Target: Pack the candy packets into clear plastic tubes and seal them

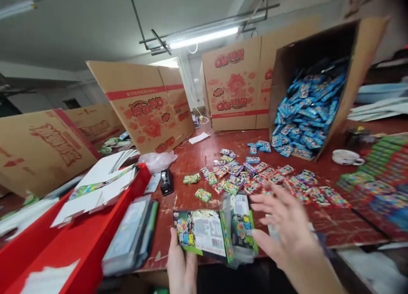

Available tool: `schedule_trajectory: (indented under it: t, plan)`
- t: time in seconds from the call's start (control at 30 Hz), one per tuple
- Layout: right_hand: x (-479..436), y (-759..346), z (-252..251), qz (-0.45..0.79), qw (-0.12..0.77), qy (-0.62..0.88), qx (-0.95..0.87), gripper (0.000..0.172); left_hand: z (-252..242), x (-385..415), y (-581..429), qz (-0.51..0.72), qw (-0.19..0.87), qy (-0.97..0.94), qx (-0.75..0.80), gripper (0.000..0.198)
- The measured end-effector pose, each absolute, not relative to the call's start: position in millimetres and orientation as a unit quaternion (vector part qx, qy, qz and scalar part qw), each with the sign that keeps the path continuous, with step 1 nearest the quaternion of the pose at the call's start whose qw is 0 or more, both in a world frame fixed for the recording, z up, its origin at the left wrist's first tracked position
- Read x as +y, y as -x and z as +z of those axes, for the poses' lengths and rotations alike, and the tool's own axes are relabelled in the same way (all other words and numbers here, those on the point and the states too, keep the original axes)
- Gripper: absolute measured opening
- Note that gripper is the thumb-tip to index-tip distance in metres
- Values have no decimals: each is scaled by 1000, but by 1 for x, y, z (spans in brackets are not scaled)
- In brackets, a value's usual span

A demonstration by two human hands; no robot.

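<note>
In the head view, my left hand (pixel 182 262) grips a black and green printed candy box (pixel 207 232) at its lower left corner, thumb on its front. Against that box's right end stands or lies a second printed box (pixel 242 226), with clear plastic about it; I cannot tell whether the two are joined. My right hand (pixel 287 226), slightly blurred, is open beside the second box, fingers spread and pointing left. Its thumb tip is close to that box; contact is unclear. Small colourful candy packets (pixel 236 175) lie scattered beyond both hands.
Blue packets (pixel 306 115) spill from a tipped carton (pixel 357 86). A red tray (pixel 105 230) holds white card, beside plastic-wrapped stacks (pixel 130 230). A black tape dispenser (pixel 166 182) and a white cup (pixel 346 156) stand on the table. Large cartons (pixel 236 86) line the back.
</note>
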State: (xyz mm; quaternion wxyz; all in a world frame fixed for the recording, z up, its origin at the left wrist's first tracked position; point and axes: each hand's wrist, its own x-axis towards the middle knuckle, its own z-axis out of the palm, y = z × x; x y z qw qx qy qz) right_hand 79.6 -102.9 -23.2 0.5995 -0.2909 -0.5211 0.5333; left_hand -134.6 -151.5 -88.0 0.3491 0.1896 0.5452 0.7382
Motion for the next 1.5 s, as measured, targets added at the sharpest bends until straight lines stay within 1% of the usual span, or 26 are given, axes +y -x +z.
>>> schedule_trajectory:
  t: [0.03,0.1,0.17,0.2,0.27,0.3,0.37,0.4,0.43,0.47,0.53,0.6,0.63,0.7,0.77,0.83,0.87,0.9,0.93,1.0,1.03,1.07,1.13,1.23,1.4,1.5]
  plan:
    - [-107,-79,-24,562,591,288,-502,81,-84,-150,123,767,385,-115,501,41]
    - [-118,-76,-28,645,564,261,-445,92,-75,-147,100,787,439,5,433,36]
    - [-125,-74,-33,698,550,223,-399,96,-68,-144,83,778,450,29,437,36]
    - [-126,-75,-35,704,554,215,-389,94,-66,-144,78,769,442,13,461,36]
    - [-121,-86,-35,686,573,222,-390,88,-61,-145,74,741,389,-56,545,35]
    - [-117,-95,-33,670,582,229,-399,85,-57,-147,74,724,333,-107,594,39]
    - [-108,-116,-24,643,581,245,-434,82,-44,-153,76,682,193,-242,663,57]
    - [-105,-126,-19,638,566,251,-458,81,-35,-156,75,651,139,-325,672,66]
    - [-103,-134,-13,638,542,257,-483,81,-26,-159,72,612,120,-415,662,69]
    - [-101,-140,-8,646,512,258,-504,81,-18,-162,68,561,144,-504,641,66]
    - [-98,-144,-2,674,457,252,-523,80,-7,-166,52,482,270,-596,582,54]
    - [-94,-140,-3,703,434,251,-504,76,-7,-166,32,521,370,-563,525,51]
    - [-91,-137,-7,715,432,256,-486,74,-11,-166,23,556,390,-530,508,52]
    - [-83,-130,-15,738,424,275,-446,69,-22,-166,10,610,389,-475,501,54]
    - [-77,-123,-23,763,399,298,-411,63,-31,-167,6,622,373,-461,511,50]
    - [-76,-117,-29,782,367,311,-397,59,-37,-169,11,597,380,-481,517,41]
    - [-78,-113,-32,779,371,313,-398,58,-39,-170,16,582,388,-491,519,37]
    - [-83,-109,-36,760,399,315,-406,58,-42,-171,21,574,395,-492,522,32]
    - [-89,-105,-41,721,453,318,-417,57,-45,-173,27,573,397,-485,528,29]
    - [-106,-98,-54,586,593,331,-442,57,-54,-176,37,597,384,-444,546,28]
    - [-115,-94,-63,514,643,336,-457,57,-59,-179,42,615,368,-418,557,28]
    - [-125,-91,-72,463,667,337,-477,58,-64,-182,46,630,351,-397,567,30]
    - [-142,-85,-89,446,648,325,-525,57,-73,-187,52,653,317,-370,580,31]
    - [-150,-75,-99,506,587,283,-565,54,-78,-188,55,693,266,-347,574,31]
    - [-127,-66,-75,545,548,214,-597,57,-68,-176,53,739,252,-334,528,32]
    - [-116,-70,-69,563,522,186,-613,51,-70,-173,48,732,242,-358,527,29]
